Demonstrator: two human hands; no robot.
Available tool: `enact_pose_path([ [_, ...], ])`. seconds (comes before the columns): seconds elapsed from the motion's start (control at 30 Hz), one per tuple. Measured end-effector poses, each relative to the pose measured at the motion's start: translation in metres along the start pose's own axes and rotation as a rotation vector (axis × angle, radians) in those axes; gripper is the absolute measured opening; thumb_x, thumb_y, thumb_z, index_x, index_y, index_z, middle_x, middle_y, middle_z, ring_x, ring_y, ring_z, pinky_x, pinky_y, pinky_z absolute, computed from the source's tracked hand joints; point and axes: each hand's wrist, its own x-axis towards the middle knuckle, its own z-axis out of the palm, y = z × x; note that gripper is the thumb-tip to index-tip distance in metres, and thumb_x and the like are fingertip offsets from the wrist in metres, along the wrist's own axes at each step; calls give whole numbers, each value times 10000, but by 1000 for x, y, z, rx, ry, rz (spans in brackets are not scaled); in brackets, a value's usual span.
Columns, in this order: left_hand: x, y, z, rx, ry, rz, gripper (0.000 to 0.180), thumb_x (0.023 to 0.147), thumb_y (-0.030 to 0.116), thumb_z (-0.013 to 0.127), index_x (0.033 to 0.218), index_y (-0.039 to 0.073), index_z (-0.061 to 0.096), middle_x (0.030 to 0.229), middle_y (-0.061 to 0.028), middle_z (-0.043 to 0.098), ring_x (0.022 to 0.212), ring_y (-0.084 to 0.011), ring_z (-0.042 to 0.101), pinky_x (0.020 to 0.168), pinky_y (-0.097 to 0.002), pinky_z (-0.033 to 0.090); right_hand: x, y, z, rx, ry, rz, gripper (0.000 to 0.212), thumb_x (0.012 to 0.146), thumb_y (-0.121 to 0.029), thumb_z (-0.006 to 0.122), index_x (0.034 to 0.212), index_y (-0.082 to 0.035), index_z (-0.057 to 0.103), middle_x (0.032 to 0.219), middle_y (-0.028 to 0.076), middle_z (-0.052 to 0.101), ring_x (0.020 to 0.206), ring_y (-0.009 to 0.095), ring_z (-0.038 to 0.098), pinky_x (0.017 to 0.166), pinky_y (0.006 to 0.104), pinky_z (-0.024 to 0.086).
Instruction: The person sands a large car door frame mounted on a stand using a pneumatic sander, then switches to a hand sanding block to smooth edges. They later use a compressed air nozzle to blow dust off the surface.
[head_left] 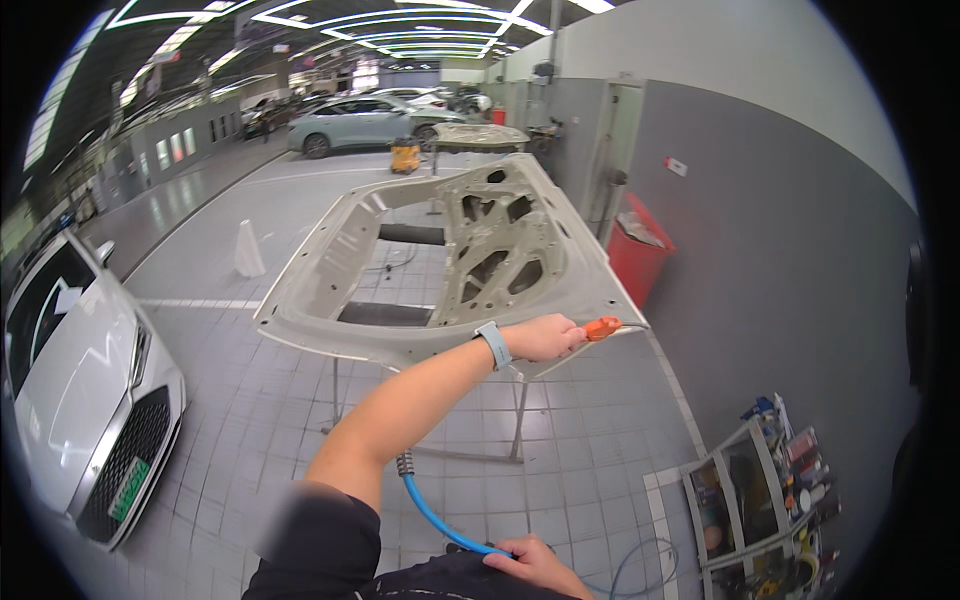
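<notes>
My left arm, with a pale-strapped watch on the wrist, reaches across to the right. My left hand (545, 338) is closed around an orange blow gun (602, 328), whose thin dark nozzle points right along the near right corner of a cream-coloured car tailgate (400, 345). This panel lies on a metal stand (519, 425), its ribbed, cut-out side facing up. Low in front of my body, my right hand (538, 566) grips a blue air hose (440, 522). The hose rises to a spring-sleeved fitting (405, 463) and passes out of sight behind my left forearm.
A white car (90, 390) stands at the left. To the right are a grey wall (760, 210), a red bin (640, 255) and a cart (745, 490) loaded with bottles and tools. Loose hose (645, 548) lies on the tiled floor. Another panel (478, 135) stands beyond.
</notes>
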Motion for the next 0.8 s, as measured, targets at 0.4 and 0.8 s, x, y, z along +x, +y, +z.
enact_pose_path([
  [0.4,-324,-168,-150,765,694,-991,494,1004,493,488,782,74,627,673,-35,561,500,-139,483,441,-332,377,89,23,-29,109,-536,333,389,996,-371,639,931,8,697,652,23,596,637,87,486,576,317,424],
  [0.8,-419,-225,-154,444,559,-743,359,1015,223,418,955,-5,689,817,-236,684,714,-368,677,597,-473,514,194,-6,130,-2,-623,237,484,969,-485,654,877,-14,716,600,50,528,597,95,456,549,318,390],
])
